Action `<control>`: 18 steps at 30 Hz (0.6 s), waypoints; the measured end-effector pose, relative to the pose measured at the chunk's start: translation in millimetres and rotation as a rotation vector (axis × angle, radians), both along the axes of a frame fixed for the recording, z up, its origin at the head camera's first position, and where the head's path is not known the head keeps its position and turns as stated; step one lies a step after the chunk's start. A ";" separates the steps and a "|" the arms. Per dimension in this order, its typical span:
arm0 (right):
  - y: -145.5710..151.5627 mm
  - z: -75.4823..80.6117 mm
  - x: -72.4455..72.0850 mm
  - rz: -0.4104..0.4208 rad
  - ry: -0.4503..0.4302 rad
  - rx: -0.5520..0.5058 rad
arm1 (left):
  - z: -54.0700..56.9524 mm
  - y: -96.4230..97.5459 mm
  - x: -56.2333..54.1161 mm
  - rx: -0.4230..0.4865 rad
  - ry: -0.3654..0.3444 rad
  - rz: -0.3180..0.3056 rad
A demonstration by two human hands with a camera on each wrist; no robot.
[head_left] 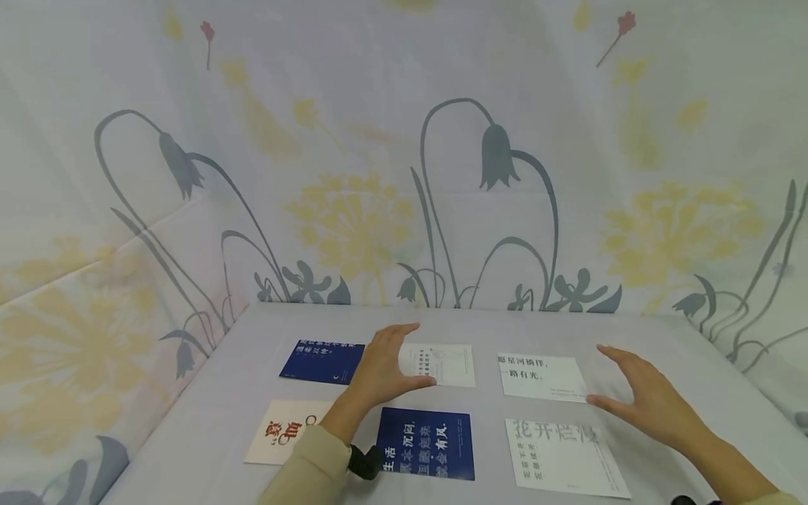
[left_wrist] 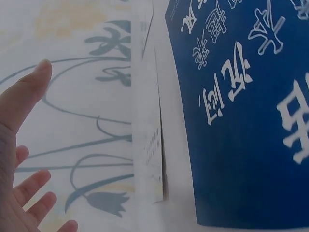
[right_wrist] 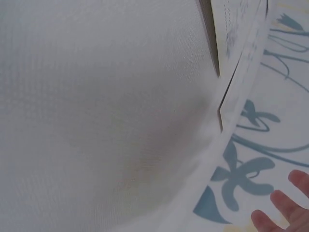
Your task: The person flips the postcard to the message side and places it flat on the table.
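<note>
My left hand (head_left: 384, 368) hovers over the cards at mid-table, thumb and fingers spread apart, holding nothing. It partly covers a white card (head_left: 451, 365) and the right end of a dark blue card (head_left: 318, 362). Below it lies another blue card (head_left: 426, 442) with white characters, which also fills the right of the left wrist view. My right hand (head_left: 653, 400), likewise spread and without anything in it, is beside a white card (head_left: 543, 377) with dark characters. Whether its fingertips touch that card, I cannot tell. A white card (head_left: 564, 456) with grey characters lies nearer me.
A cream card (head_left: 284, 435) with red characters lies front left, partly behind my left forearm. The cards lie in two rows on a pale table cover (head_left: 208, 421). Behind the table hangs a cloth (head_left: 391, 140) printed with grey and yellow flowers.
</note>
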State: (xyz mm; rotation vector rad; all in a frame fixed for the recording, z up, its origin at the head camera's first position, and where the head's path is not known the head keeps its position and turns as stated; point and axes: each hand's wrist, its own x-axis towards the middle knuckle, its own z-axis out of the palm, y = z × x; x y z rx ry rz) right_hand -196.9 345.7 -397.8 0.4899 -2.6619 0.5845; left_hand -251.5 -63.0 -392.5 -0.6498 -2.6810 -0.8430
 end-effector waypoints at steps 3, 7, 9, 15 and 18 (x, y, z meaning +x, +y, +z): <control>-1.3 -1.5 -1.6 -0.002 -0.001 -0.001 | 0.9 6.2 -0.8 0.020 -0.016 -0.013; -3.7 -2.2 -3.5 -0.009 -0.014 -0.003 | 1.2 14.1 -3.1 0.066 -0.053 -0.028; -4.2 -1.8 -4.3 -0.013 -0.031 -0.008 | 0.8 18.6 -4.5 0.087 -0.069 -0.041; -5.8 -2.5 -8.6 -0.026 -0.078 -0.020 | -0.4 30.9 -5.8 0.123 -0.105 -0.074; -6.7 -2.8 -10.7 -0.030 -0.101 -0.032 | -0.9 36.6 -6.3 0.135 -0.116 -0.089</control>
